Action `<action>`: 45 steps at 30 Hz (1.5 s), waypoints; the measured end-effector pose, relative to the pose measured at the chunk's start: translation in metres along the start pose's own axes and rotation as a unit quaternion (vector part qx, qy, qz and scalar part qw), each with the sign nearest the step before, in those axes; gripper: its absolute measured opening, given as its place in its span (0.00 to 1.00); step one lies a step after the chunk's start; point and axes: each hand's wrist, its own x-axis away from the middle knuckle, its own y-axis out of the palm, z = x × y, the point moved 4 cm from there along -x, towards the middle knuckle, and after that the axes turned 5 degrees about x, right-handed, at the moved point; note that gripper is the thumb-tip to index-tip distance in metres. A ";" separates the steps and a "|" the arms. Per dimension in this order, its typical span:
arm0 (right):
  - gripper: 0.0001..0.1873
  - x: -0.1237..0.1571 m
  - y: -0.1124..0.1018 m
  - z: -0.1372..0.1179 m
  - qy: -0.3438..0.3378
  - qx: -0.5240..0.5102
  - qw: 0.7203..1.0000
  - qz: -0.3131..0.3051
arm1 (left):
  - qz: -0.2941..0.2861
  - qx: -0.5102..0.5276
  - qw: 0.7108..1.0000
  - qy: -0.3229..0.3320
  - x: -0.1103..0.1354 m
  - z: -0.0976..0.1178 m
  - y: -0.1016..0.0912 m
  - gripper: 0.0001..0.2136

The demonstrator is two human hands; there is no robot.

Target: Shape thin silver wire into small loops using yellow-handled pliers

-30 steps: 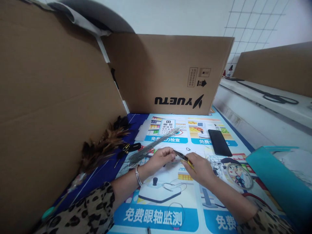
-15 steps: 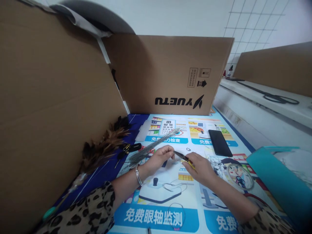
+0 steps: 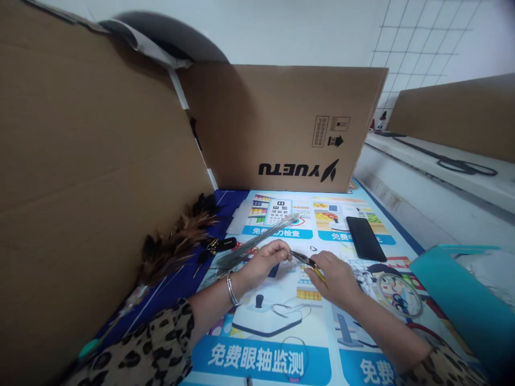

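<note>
Needle-nose pliers (image 3: 302, 258) with yellow handles are gripped in my right hand (image 3: 336, 276), their jaws pointing left. My left hand (image 3: 269, 261) is pinched closed right at the tip of the pliers. Whatever sits between its thumb and fingers is too small to make out. A small dark bent loop (image 3: 314, 248) lies on the mat just beyond the pliers. Behind my left hand rests a long bundle of thin silvery wires (image 3: 263, 236). Nearer me, a bent piece of wire (image 3: 292, 311) lies on the printed mat (image 3: 317, 343).
Cardboard panels (image 3: 281, 118) stand behind and at left. A feather duster (image 3: 175, 230) and a key with a black fob (image 3: 223, 244) lie on the left. At right are a black phone (image 3: 366, 238), a round clear dish (image 3: 402, 297) and a teal box (image 3: 454, 284).
The whole view has shifted slightly, so things appear a little lower and to the right. Both hands keep nearly the same pose, with the pliers' tip still at the left fingertips.
</note>
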 end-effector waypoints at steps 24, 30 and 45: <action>0.15 -0.003 -0.006 -0.004 -0.023 0.066 0.998 0.005 | -0.023 0.000 1.000 -0.011 0.002 0.000 -0.001 0.06; 0.15 -0.002 -0.003 -0.001 -0.013 0.045 0.999 -0.005 | -0.021 -0.017 1.000 -0.015 0.002 0.003 0.000 0.07; 0.13 -0.003 -0.002 0.001 -0.025 0.062 0.998 -0.011 | -0.033 -0.069 0.997 -0.026 0.001 0.003 0.000 0.08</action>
